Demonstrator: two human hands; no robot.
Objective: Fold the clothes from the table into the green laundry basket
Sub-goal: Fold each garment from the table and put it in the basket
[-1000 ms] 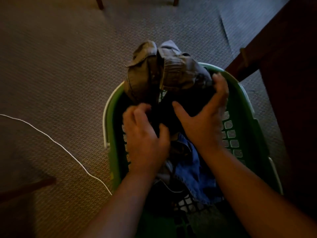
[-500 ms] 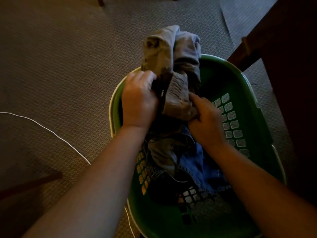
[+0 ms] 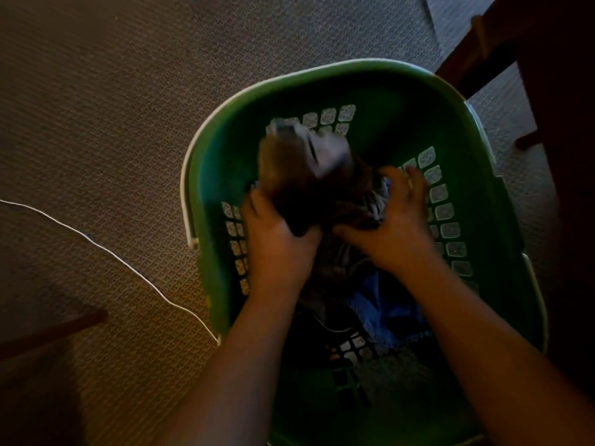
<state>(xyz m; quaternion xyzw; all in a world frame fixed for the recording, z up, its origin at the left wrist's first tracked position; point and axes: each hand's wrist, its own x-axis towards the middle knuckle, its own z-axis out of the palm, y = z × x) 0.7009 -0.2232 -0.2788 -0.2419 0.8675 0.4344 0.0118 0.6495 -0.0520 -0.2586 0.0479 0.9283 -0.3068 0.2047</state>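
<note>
— Inside the green basket [image 3: 402,101], what are the hands doing?

— Both are on a bundle of clothes [image 3: 302,185]. The left hand [image 3: 277,246] grips its near left side, with the thumb laid over the dark cloth and the fingers tucked round the edge. The right hand [image 3: 399,226] lies against the right side with its fingers fanned out and its thumb along the near edge. The picture is too smeared to tell whether it clasps the cloth or only presses it.

— And the bundle itself?

— It's dark brown, with a paler grey fold sticking up at the far end. It sits low in the middle of the basket, below the rim and close to the far wall's grid of holes. Its outline is blurred.

— Is anything else in there?

— Yes, some blue denim [image 3: 386,307] lies crumpled on the basket floor, between the two forearms and nearer the person than the bundle. There is more dark cloth beside it, but I can't make out what it is.

— What is around the basket?

— It stands on a patterned carpet [image 3: 96,91]. A thin white cord [image 3: 112,252] runs across the carpet on the left and reaches the basket's near left side. A dark wooden leg [image 3: 54,329] shows at the lower left. Dark wooden furniture [image 3: 547,75] stands just beside the basket on the right.
</note>
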